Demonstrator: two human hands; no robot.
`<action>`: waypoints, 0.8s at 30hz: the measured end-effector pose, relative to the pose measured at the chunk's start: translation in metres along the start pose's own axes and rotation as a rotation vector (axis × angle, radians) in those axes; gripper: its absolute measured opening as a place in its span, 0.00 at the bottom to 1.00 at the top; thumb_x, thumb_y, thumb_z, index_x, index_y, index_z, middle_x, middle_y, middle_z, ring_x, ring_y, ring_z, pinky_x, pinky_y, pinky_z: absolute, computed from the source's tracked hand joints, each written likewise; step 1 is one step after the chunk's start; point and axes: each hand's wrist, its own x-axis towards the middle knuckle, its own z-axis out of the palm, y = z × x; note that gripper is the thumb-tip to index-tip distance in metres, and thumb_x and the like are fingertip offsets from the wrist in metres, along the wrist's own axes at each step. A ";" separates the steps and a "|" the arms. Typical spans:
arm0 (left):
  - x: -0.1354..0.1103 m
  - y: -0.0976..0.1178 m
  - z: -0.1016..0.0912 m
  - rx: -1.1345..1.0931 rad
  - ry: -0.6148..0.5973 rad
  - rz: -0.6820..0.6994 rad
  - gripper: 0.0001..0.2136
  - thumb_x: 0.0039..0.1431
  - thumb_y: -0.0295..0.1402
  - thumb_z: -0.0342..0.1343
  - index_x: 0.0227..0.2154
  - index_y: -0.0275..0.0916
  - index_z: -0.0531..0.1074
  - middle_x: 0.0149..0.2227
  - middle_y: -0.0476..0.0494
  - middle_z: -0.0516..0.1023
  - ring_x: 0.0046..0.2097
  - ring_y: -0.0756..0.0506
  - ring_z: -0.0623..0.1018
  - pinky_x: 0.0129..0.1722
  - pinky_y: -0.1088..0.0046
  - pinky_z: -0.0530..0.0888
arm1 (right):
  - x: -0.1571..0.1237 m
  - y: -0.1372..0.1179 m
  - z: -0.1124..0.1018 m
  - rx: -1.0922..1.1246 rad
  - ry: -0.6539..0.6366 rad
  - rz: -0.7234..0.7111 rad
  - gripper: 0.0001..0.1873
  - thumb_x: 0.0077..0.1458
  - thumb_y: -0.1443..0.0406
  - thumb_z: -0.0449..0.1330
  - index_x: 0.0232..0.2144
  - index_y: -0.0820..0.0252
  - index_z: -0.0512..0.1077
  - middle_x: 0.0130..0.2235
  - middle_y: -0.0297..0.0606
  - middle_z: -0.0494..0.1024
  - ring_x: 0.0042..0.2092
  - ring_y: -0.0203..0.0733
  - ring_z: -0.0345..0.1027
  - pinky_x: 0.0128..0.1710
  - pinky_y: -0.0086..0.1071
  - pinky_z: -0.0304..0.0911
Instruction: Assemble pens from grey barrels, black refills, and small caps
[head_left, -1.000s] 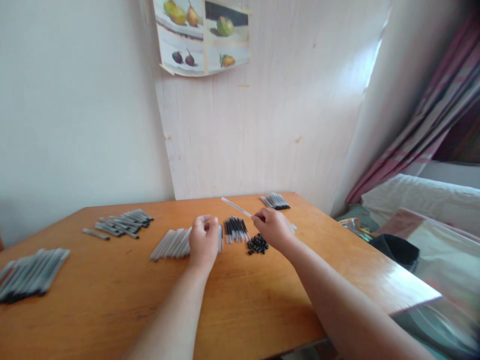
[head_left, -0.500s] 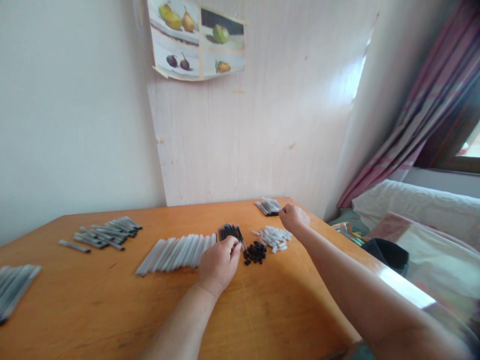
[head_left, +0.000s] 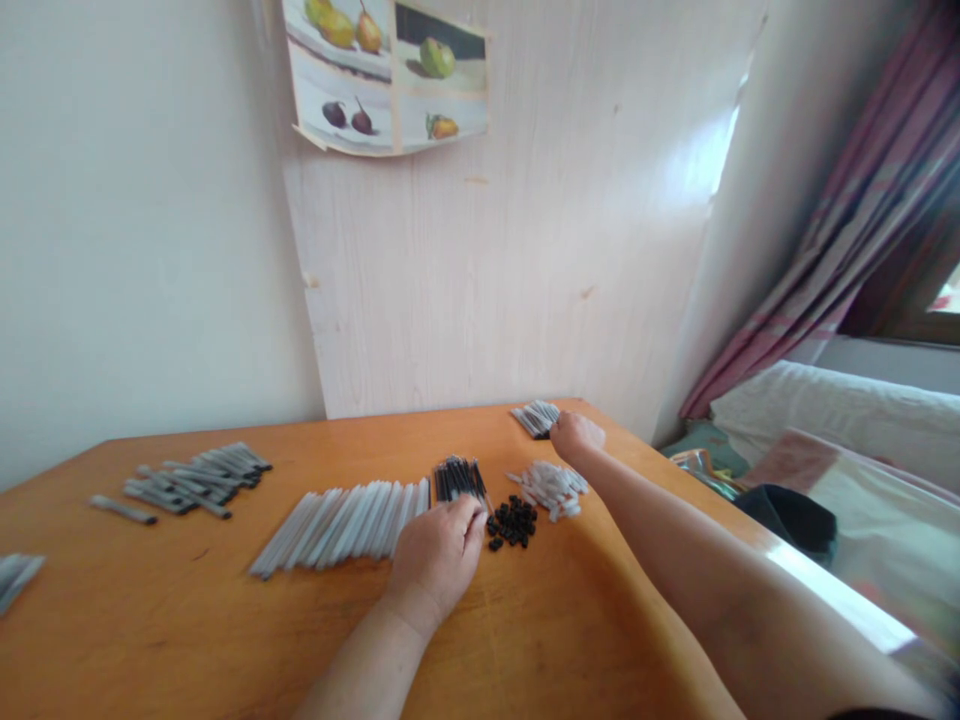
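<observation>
My left hand [head_left: 439,550] is closed in front of a bunch of slim black rods [head_left: 459,478]; what its fingers hold, if anything, is hidden. White translucent tubes [head_left: 341,525] lie in a row just left of it. To its right sit a heap of small black caps [head_left: 512,520] and a heap of short white pieces [head_left: 553,488]. My right hand [head_left: 576,436] reaches to the far right of the table. Its fingers are closed at the edge of a stack of thin whitish sticks with black ends [head_left: 534,418], and their contents cannot be made out.
Pen-like grey tubes with black ends [head_left: 199,478] lie piled at the left of the wooden table [head_left: 225,640]. More tubes [head_left: 16,578] show at the left edge. A dark container [head_left: 791,522] stands beyond the table's right edge, beside a bed [head_left: 885,500].
The camera view has shifted slightly, so the table items sit lower. My right hand has moved a little closer over the stick stack. My left hand stays closed by the black rods.
</observation>
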 end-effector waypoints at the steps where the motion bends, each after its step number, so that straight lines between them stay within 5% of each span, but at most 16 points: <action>1: 0.000 0.000 0.000 0.002 0.001 0.001 0.11 0.63 0.39 0.43 0.35 0.44 0.69 0.35 0.42 0.78 0.35 0.45 0.75 0.32 0.72 0.61 | 0.002 -0.001 0.002 -0.002 -0.001 0.000 0.17 0.59 0.62 0.49 0.43 0.59 0.76 0.46 0.51 0.77 0.47 0.49 0.72 0.40 0.35 0.63; 24: -0.001 0.000 -0.001 -0.017 0.034 0.013 0.10 0.63 0.37 0.45 0.35 0.44 0.70 0.34 0.44 0.77 0.34 0.46 0.75 0.31 0.71 0.61 | 0.030 -0.008 0.028 -0.054 -0.039 -0.009 0.17 0.59 0.64 0.50 0.44 0.62 0.76 0.46 0.53 0.77 0.48 0.48 0.71 0.42 0.34 0.62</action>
